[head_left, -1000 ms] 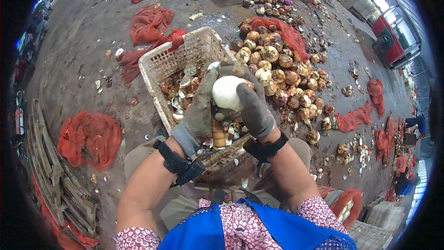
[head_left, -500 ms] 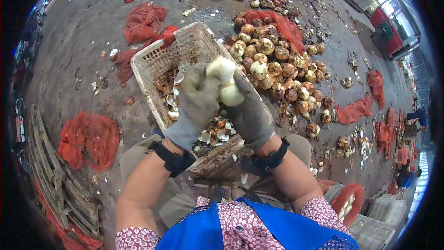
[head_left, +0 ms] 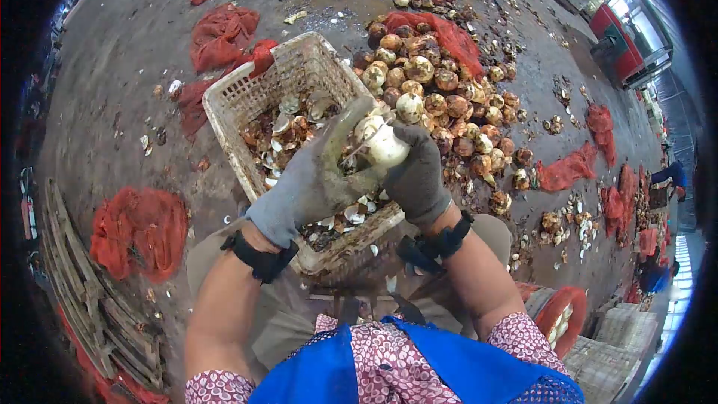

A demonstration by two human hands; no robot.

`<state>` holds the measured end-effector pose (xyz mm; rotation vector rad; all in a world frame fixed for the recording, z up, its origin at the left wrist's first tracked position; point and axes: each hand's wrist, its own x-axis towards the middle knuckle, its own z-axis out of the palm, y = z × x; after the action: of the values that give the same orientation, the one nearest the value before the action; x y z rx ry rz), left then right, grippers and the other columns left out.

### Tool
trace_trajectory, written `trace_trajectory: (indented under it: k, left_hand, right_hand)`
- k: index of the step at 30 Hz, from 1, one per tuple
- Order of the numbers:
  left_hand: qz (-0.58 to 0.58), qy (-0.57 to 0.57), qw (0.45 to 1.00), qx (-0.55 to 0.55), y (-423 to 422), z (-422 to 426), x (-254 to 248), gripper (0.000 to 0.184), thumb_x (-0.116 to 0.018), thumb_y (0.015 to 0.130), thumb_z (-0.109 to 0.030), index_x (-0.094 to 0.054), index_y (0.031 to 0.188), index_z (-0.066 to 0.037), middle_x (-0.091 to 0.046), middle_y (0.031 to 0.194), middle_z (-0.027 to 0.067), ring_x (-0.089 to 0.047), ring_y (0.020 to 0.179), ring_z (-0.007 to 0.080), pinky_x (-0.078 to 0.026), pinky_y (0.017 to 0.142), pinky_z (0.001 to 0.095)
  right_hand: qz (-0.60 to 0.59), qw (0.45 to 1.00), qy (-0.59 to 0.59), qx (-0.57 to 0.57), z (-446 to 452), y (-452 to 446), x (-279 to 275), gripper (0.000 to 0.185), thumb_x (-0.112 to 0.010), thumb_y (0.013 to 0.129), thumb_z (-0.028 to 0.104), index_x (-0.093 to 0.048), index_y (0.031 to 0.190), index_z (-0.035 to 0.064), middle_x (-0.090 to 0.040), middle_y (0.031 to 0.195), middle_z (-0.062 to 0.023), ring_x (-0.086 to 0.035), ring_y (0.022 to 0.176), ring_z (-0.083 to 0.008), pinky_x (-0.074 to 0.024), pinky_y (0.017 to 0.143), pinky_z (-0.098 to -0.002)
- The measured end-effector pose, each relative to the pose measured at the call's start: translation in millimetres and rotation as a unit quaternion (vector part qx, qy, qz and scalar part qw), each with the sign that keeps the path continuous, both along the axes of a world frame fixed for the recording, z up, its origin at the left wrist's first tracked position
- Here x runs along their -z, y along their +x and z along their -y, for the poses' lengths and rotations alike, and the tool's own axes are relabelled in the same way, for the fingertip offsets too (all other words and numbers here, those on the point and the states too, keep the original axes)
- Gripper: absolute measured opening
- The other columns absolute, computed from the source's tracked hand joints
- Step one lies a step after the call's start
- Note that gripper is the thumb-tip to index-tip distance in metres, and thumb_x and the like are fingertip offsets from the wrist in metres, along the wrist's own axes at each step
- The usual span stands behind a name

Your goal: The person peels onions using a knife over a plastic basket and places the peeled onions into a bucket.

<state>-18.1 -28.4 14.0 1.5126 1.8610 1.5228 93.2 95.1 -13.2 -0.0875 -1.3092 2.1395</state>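
Observation:
Both hands wear grey, dirty gloves and are raised over the crate. A pale onion (head_left: 387, 147) with its root end up is between them. My left hand (head_left: 321, 168) wraps round the onion from the left, fingers curled. My right hand (head_left: 420, 176) grips its right side with bent fingers. Whether a tool is in either hand cannot be made out. Below them stands a dirty white plastic crate (head_left: 217, 116) with peelings and skins (head_left: 280, 131) inside. Just right of the crate lies a heap of onions (head_left: 445, 105), most with brown skins.
Red net bags (head_left: 140, 232) lie on the ground left, right and behind. Wooden slats (head_left: 90, 292) are at the lower left. A red net sack of pale onions (head_left: 561, 322) stands lower right. A red vehicle (head_left: 624, 41) and a person (head_left: 671, 173) are at the right.
One second ago a smooth white onion was in the hands; at half a second two pale onions showed together, blurred. Now one with roots is held. The view has shifted slightly.

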Motion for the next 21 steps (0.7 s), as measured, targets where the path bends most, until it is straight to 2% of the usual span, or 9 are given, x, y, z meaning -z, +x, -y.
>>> trace_trajectory:
  k: [2,4,6,8,10,12,18,20,21]
  left_hand:
    - [-0.051,-0.011,0.999,0.004,-8,2,-2,0.074,-0.076,0.081,-0.026,-0.040,0.142,-0.004,-0.052,0.134,0.0185,-0.050,0.126,0.0288,-0.041,0.104,0.0380]
    - [0.049,-0.039,0.996,0.067,-13,3,-4,0.072,-0.078,0.079,-0.022,-0.044,0.139,-0.003,-0.050,0.138,0.0146,-0.046,0.130,0.0235,-0.036,0.108,0.0364]
    - [-0.012,-0.046,0.997,0.052,-15,4,-5,0.066,-0.077,0.078,-0.019,-0.048,0.135,-0.002,-0.055,0.130,0.0131,-0.051,0.122,0.0220,-0.040,0.104,0.0349]
    - [0.066,-0.108,0.991,0.043,-12,4,-6,0.062,-0.076,0.077,-0.016,-0.050,0.132,-0.002,-0.058,0.123,0.0113,-0.055,0.114,0.0206,-0.043,0.099,0.0336]
    - [0.045,-0.085,0.995,0.007,-7,3,-3,0.042,-0.074,0.080,-0.021,-0.055,0.112,-0.003,-0.059,0.103,0.0100,-0.059,0.093,0.0207,-0.049,0.083,0.0323]
    - [0.317,-0.047,0.946,-0.048,-9,-2,10,0.040,-0.067,0.079,-0.003,-0.055,0.118,-0.002,-0.057,0.108,0.0087,-0.054,0.102,0.0168,-0.046,0.090,0.0301]
    - [0.064,-0.040,0.994,-0.076,-5,-15,6,0.025,-0.058,0.088,0.001,-0.056,0.112,-0.003,-0.060,0.090,0.0013,-0.055,0.080,0.0101,-0.047,0.070,0.0245]
    - [0.223,0.034,0.966,-0.127,0,-18,-16,0.022,-0.060,0.088,-0.005,-0.055,0.109,0.001,-0.063,0.091,0.0129,-0.059,0.077,0.0181,-0.049,0.070,0.0314]
    - [0.089,0.042,0.978,-0.185,-18,-19,11,0.028,-0.058,0.089,-0.007,-0.054,0.115,0.001,-0.064,0.095,0.0182,-0.063,0.080,0.0268,-0.051,0.072,0.0356]
  right_hand:
    - [-0.048,0.997,0.063,-0.014,-9,-2,13,0.048,-0.054,0.087,0.028,-0.051,0.129,0.0053,-0.063,0.112,-0.0077,-0.064,0.097,-0.0199,-0.0551,0.083,-0.0345]
    - [0.007,0.917,0.395,0.051,-21,-6,19,0.053,-0.071,0.077,-0.005,-0.043,0.120,0.0098,-0.056,0.120,-0.0142,-0.060,0.108,-0.0240,-0.0513,0.091,-0.0378]
    - [-0.008,0.900,0.432,0.065,-24,-5,1,0.043,-0.070,0.080,0.002,-0.047,0.116,0.0057,-0.060,0.112,-0.0129,-0.062,0.099,-0.0203,-0.0535,0.085,-0.0345]
    - [0.223,0.951,-0.089,-0.197,-24,-7,-29,0.035,-0.064,0.083,0.015,-0.052,0.113,0.0021,-0.062,0.102,-0.0098,-0.062,0.091,-0.0160,-0.0536,0.079,-0.0300]
    - [0.234,0.965,-0.010,-0.118,-15,-12,-16,0.032,-0.055,0.085,0.022,-0.058,0.108,0.0002,-0.063,0.095,-0.0064,-0.061,0.087,-0.0131,-0.0517,0.075,-0.0261]
    - [0.246,0.968,0.044,-0.005,-16,-19,-4,0.029,-0.056,0.089,0.019,-0.063,0.108,-0.0006,-0.065,0.093,-0.0032,-0.060,0.075,-0.0092,-0.0497,0.067,-0.0223]
    - [0.212,0.975,0.025,0.055,-13,-15,-7,0.024,-0.055,0.090,0.021,-0.064,0.099,0.0010,-0.064,0.086,-0.0006,-0.058,0.073,-0.0071,-0.0480,0.063,-0.0213]
    - [0.071,0.993,-0.077,-0.052,-25,-13,14,0.028,-0.056,0.090,0.028,-0.060,0.107,0.0054,-0.064,0.102,-0.0045,-0.061,0.090,-0.0142,-0.0485,0.077,-0.0264]
    - [0.077,0.985,-0.147,-0.036,-31,-17,22,0.031,-0.058,0.089,0.034,-0.059,0.109,0.0095,-0.064,0.102,-0.0057,-0.062,0.087,-0.0176,-0.0499,0.075,-0.0276]
